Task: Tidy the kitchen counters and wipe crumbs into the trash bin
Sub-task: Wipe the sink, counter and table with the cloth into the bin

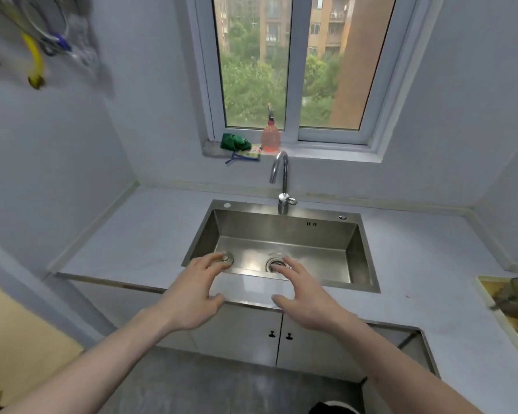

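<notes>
Reaching hands: two, left hand [192, 297] and right hand [304, 297], fingers [213, 259] spread, holding nothing.
Sink [356, 258]: one, under the fingertips.
Worktop [132, 234]: one, either side of the fingers.
Cloth [235, 142]: one green, on the sill beyond the fingers.
Bottle [270, 138]: one, beside it.

We see a steel sink [284, 231] with a round drain [277, 264] in its floor and a curved chrome faucet [281, 177] at its back rim. Above it a sliding window [290, 70] looks out on trees and apartment blocks. On the sill stand a pink pump bottle [270, 138] and, just beside it to the left, a green bundle [234, 142]. Blurred utensils [36, 49] hang on the left wall. Below are two cabinet doors [278, 336] with dark knobs.
</notes>
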`<state>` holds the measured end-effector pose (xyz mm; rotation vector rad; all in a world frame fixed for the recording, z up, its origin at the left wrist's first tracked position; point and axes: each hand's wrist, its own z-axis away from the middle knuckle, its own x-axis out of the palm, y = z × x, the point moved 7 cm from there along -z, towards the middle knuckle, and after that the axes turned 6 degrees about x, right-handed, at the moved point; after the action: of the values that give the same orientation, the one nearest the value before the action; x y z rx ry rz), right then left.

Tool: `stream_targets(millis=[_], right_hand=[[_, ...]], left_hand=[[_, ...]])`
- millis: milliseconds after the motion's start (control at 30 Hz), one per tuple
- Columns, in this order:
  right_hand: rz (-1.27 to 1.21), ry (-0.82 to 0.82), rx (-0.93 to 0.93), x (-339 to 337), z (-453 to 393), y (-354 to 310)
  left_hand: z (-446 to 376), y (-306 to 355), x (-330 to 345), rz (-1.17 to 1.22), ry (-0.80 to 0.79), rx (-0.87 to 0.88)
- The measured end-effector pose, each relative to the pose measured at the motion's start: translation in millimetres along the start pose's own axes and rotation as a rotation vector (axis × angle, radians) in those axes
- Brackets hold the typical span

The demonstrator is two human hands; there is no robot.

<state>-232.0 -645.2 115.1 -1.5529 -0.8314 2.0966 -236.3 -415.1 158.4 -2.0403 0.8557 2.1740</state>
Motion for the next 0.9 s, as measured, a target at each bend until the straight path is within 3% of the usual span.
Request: stream_targets(millis=[200,433,900], right_hand=[[-0.024,0.096,-0.038,-15.2,-60.8,-75.8],[-0.018,0.162,-0.071,-46.1,-126.4,-117.7],[0.042,0.165,-0.107,-121.8,-299.9,-102.8]], left_hand=[[-23.9,-67.6,-76.0,-0.075,0.033,0.034],[-94.3,-118.3,-128.0,-0.067,0.055,0.037],[-310.8,-196.1,-137.2,-0.016,-0.009,-0.077]])
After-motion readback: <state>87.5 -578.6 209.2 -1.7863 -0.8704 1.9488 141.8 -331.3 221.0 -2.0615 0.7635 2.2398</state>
